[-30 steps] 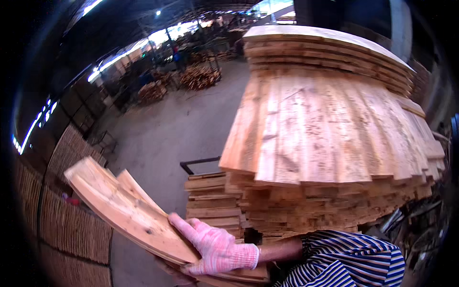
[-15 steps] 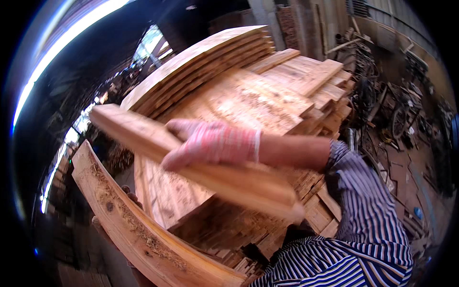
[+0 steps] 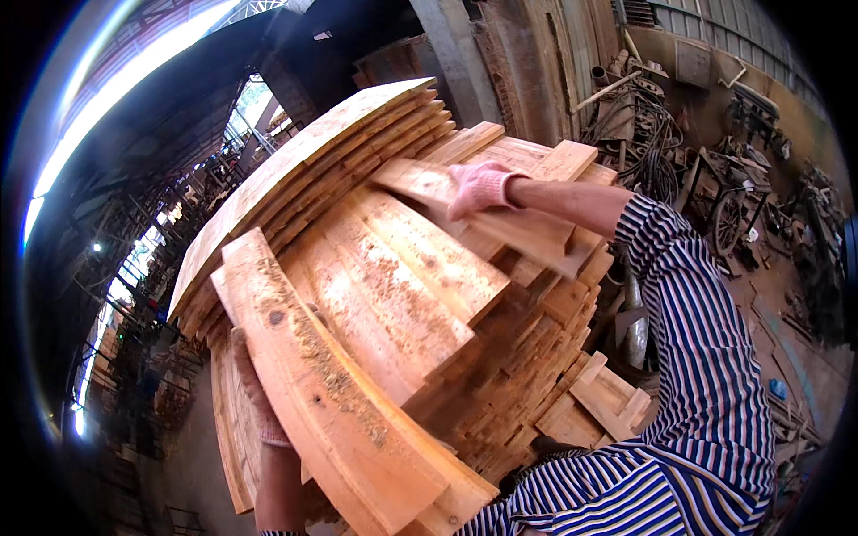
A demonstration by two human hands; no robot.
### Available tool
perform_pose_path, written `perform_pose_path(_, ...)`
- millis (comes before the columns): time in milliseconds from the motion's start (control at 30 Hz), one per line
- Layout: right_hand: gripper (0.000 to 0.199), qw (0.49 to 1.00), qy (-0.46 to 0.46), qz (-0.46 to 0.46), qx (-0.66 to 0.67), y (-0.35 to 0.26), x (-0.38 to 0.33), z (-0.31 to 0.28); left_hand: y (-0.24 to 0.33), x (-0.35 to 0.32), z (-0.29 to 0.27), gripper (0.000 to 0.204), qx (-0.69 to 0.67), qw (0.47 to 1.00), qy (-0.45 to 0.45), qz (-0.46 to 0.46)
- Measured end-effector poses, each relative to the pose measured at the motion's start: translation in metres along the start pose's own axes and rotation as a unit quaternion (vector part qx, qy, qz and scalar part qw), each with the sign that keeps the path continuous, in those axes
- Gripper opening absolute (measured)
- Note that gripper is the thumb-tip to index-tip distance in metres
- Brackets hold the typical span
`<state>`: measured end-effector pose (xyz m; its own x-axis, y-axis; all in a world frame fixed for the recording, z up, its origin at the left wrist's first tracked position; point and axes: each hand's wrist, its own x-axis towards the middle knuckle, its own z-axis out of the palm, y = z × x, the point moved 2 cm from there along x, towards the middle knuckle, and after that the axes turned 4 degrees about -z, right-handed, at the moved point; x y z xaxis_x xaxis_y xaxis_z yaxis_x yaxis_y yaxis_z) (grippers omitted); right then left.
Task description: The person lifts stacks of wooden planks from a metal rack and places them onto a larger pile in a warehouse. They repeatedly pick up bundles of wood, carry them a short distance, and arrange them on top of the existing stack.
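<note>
My left hand [image 3: 251,380] grips the left edge of a long wooden board [image 3: 335,402], which is strewn with sawdust and slants across the near left; some of the fingers are hidden behind it. At the far right of the stack, my right hand [image 3: 485,188], in a pink and white glove, is closed over a shorter wooden plank [image 3: 413,179]. This plank lies over the top boards, its near end slightly blurred. Sawdust-covered boards [image 3: 384,268] lie side by side on the stack between my hands.
Curved boards [image 3: 304,147] are piled along the stack's far left. Below its near right side rests a wooden panel [image 3: 594,402]. Coiled hoses [image 3: 657,147] and a spoked wheel [image 3: 728,219] clutter the right side, before a concrete post [image 3: 456,62] and a wall.
My right hand has carried the plank away from me and rightward, from mid-air onto the stack's far right. The board in my left hand has shifted right, over the stack's near left.
</note>
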<state>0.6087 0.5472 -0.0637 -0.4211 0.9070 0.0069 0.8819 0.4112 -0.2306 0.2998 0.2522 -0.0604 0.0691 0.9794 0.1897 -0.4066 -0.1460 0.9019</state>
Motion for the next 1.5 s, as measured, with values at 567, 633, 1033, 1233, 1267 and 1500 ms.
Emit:
perform_pose_path(567,0.068,0.996,-0.009,-0.088,-0.029,0.053,0.04,0.006,-0.073,0.151,-0.033,0.05,-0.011,0.999,0.045,0.012)
perform_pose_path(633,0.092,0.974,0.102,-0.195,0.059,0.014,0.018,0.001,-0.079,0.172,-0.046,0.05,-0.032,0.998,0.031,0.052)
perform_pose_path(1033,0.098,0.984,-0.002,-0.133,0.118,0.059,-0.004,-0.04,-0.116,0.214,0.084,0.061,-0.023,0.994,0.09,-0.065)
perform_pose_path(1233,0.072,0.996,0.012,-0.089,0.024,0.15,0.063,-0.009,-0.131,0.223,0.081,0.065,-0.033,0.992,0.074,-0.098)
perform_pose_path(1267,0.069,0.991,0.02,-0.123,0.042,0.131,0.06,-0.002,-0.127,0.215,0.086,0.065,-0.001,0.992,0.1,-0.079)
perform_pose_path(1500,0.102,0.961,-0.062,-0.178,0.201,0.027,0.016,-0.011,-0.13,0.244,0.071,0.068,-0.025,0.991,0.118,-0.056)
